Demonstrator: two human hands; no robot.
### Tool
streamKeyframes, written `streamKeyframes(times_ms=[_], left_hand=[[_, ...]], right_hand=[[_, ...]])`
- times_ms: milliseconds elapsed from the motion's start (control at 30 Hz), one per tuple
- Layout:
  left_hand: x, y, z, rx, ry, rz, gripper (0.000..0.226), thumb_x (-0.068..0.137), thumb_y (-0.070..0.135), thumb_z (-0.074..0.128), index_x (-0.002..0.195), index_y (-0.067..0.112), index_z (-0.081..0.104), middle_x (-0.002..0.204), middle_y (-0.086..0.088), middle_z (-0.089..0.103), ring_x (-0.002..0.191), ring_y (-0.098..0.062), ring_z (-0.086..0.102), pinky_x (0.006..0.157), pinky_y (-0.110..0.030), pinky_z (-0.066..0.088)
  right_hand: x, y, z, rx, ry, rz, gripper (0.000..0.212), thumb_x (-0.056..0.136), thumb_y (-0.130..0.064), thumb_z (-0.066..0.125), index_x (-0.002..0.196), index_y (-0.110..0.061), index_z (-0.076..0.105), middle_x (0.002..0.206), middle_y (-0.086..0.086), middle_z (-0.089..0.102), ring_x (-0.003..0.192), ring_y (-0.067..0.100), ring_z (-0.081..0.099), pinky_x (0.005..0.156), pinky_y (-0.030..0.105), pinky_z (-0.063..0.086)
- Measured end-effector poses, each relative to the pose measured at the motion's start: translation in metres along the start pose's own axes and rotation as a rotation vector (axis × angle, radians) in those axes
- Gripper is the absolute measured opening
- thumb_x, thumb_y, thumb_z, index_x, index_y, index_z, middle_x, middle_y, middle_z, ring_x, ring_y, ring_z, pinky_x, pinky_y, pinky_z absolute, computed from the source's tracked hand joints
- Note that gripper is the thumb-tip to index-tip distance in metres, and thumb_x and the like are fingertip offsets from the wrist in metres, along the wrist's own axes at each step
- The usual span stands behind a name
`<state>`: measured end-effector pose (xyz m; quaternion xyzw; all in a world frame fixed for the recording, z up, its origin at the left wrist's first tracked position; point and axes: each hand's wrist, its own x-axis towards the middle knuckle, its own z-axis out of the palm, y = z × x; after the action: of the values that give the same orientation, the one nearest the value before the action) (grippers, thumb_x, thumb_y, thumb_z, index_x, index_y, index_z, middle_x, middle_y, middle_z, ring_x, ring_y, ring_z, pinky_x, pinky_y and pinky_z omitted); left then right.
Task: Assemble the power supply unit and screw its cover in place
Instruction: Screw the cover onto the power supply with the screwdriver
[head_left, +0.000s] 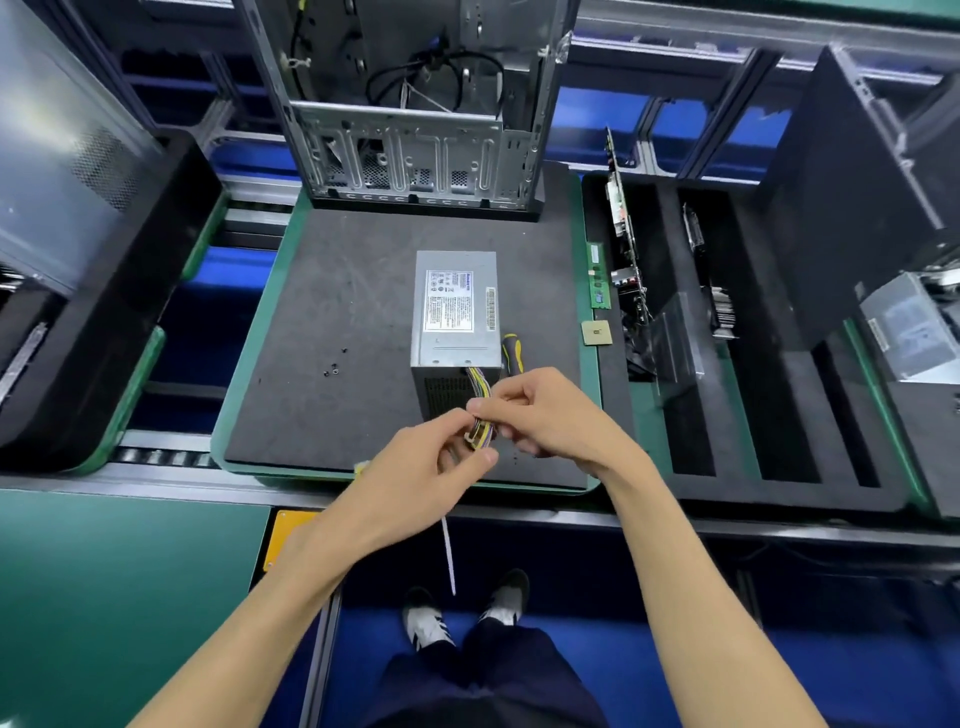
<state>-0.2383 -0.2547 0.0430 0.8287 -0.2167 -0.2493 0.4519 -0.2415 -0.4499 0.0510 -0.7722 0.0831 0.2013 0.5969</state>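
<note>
A grey power supply unit (454, 317) with a white label stands on the dark foam mat (353, 312). A bundle of coloured wires (480, 387) comes out of its near face. My left hand (431, 467) and my right hand (540, 410) meet just in front of the unit, both pinching the wire bundle. A thin white tie strip (448, 556) hangs down below my left hand. A yellow-and-black screwdriver (511, 353) lies against the unit's right side. A few small black screws (332, 366) lie on the mat to the left.
An open metal computer case (415, 130) stands at the mat's far edge. To the right, a black foam tray (727, 364) holds circuit boards, with a green memory stick (598, 275) and a processor chip (596, 332) beside it. Black trays sit at the far left.
</note>
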Motion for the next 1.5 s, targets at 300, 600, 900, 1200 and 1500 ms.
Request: streamKeyframes(times_ms=[300,600,900,1200,1500], left_hand=[[-0.002,-0.034,-0.010,0.557,0.126,-0.156,0.047,0.088,0.041,0.070,0.129,0.033,0.049,0.103,0.013,0.062,0.106,-0.022,0.055,0.088,-0.039,0.047],[-0.011,-0.045,-0.026,0.238,0.019,-0.371,0.010,0.095,0.041,0.064,0.104,0.036,0.066,0.078,0.007,0.067,0.076,-0.011,0.063,0.072,-0.026,0.047],[0.005,-0.043,-0.048,-0.087,0.351,-0.308,0.022,0.099,0.029,0.062,0.118,0.025,0.073,0.116,0.005,0.066,0.107,-0.007,0.063,0.095,-0.025,0.044],[0.036,-0.062,-0.031,-0.387,0.334,-0.445,0.025,0.104,0.023,0.052,0.128,0.017,0.053,0.113,-0.004,0.071,0.102,-0.014,0.069,0.087,-0.035,0.057],[0.057,-0.080,-0.035,-0.105,0.205,-0.489,0.028,0.105,0.043,0.043,0.116,0.021,0.056,0.099,0.003,0.067,0.087,-0.014,0.067,0.072,-0.035,0.057]], right_hand=[[0.005,0.015,0.020,0.121,0.104,0.025,0.025,0.099,-0.016,0.071,0.086,0.006,0.070,0.060,0.006,0.068,0.047,0.017,0.066,0.037,0.019,0.042],[0.010,0.017,0.020,0.230,0.007,0.032,0.030,0.099,-0.012,0.068,0.095,0.018,0.066,0.066,0.013,0.072,0.054,0.022,0.072,0.047,0.023,0.055],[0.011,0.011,0.002,0.104,-0.183,0.207,0.040,0.099,-0.040,0.067,0.104,-0.001,0.075,0.091,0.017,0.079,0.073,0.023,0.077,0.059,0.025,0.060],[0.038,0.015,-0.013,0.085,0.309,0.210,0.019,0.107,-0.023,0.055,0.118,-0.010,0.063,0.109,0.014,0.066,0.086,0.021,0.068,0.081,0.044,0.064],[0.052,0.018,-0.005,0.203,0.288,0.120,0.027,0.109,-0.038,0.048,0.124,-0.018,0.059,0.108,0.003,0.062,0.097,0.014,0.065,0.090,0.042,0.062]])
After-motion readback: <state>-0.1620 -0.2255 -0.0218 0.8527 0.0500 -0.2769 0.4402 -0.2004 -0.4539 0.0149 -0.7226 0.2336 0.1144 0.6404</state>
